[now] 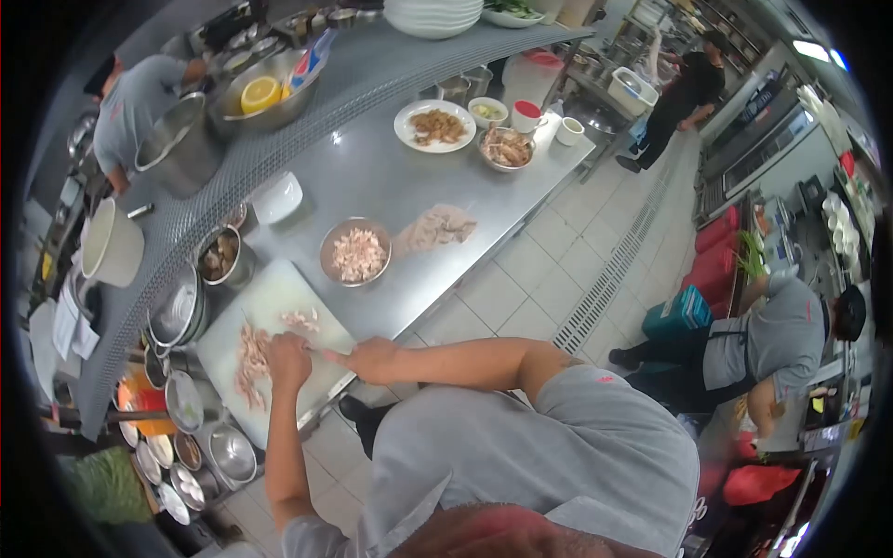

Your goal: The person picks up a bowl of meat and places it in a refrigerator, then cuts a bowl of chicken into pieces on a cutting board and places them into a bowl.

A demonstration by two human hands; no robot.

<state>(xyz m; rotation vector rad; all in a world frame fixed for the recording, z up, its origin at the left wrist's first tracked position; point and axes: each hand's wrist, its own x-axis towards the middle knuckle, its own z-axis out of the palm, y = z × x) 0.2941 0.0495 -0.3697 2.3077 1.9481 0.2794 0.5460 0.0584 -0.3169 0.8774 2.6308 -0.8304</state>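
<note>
A white cutting board (279,302) lies on the steel counter with pale strips of cooked meat (249,365) along its near side and a small cut pile (300,321) further up. My left hand (288,358) rests curled on the strips and holds them down. My right hand (369,359) is just to its right at the board's edge, closed around what looks like a knife handle, with the thin blade (321,351) pointing toward my left hand. A steel bowl of chopped meat (356,252) stands beyond the board.
The steel counter (372,167) carries a plate of fried food (434,126), a bowl (506,147), cups and a crumpled bag (437,226). Round steel containers (186,409) line the board's left side. Other people work at the left shelf, far aisle and right station.
</note>
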